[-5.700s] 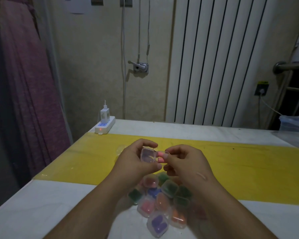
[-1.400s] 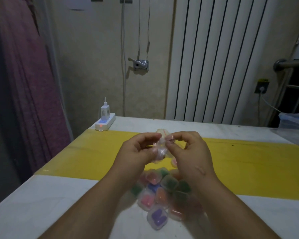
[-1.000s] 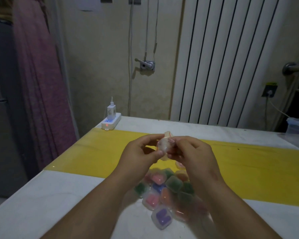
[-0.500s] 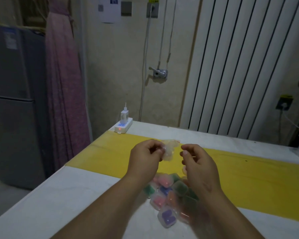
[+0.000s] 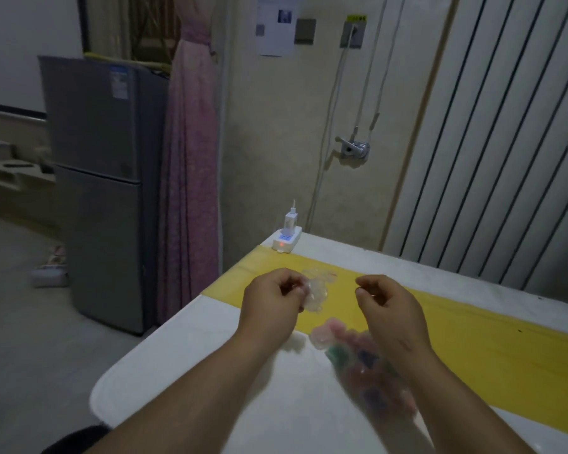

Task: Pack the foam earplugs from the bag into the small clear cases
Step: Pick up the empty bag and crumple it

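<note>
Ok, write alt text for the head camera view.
A person's left hand pinches a clear plastic item above a white table with a yellow strip; the right hand hovers beside it, loosely curled, seemingly empty. Blurred colourful cases lie below.

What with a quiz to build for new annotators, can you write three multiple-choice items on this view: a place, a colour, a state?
1. Where is the power strip? A) on the floor B) hung on the wall C) on the table's far corner
2. What colour is the band across the table? A) yellow B) blue C) red
3. The clear bag is: A) lying on the floor B) held by the left hand C) hung on the wall
Answers: 1 C, it sits at the table's far-left corner; 2 A, a yellow strip crosses the white top; 3 B, the left hand pinches it.
</note>
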Demonstrator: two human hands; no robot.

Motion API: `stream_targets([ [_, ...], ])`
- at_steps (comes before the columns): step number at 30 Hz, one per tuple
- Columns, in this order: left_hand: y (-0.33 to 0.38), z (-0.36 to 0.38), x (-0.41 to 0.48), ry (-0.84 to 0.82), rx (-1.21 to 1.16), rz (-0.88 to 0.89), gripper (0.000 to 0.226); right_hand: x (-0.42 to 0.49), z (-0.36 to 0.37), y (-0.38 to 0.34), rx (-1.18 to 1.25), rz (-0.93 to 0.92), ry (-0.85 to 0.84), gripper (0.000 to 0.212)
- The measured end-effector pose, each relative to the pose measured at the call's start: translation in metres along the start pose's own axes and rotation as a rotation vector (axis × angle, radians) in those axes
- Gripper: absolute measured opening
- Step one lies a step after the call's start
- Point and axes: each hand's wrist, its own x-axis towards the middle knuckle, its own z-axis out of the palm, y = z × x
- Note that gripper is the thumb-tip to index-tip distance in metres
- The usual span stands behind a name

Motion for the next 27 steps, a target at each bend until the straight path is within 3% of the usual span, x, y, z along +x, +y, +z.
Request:
stream_targets([
  [13,-0.009,-0.11,0.005,0.216,0.014,0.024,0.028,-0.018,0.096,-0.075,0.153,-0.075,-0.124,0.017],
  [20,-0.04,-0.177,0.001,0.357,0.048,-0.058,0.028,-0.034,0.159,-0.109,0.11,-0.125,-0.254,0.019],
  [27,-0.072,-0.245,-0.014,0.454,0.015,-0.133,0.028,-0.055,0.232,-0.141,0.046,-0.209,-0.537,0.024],
])
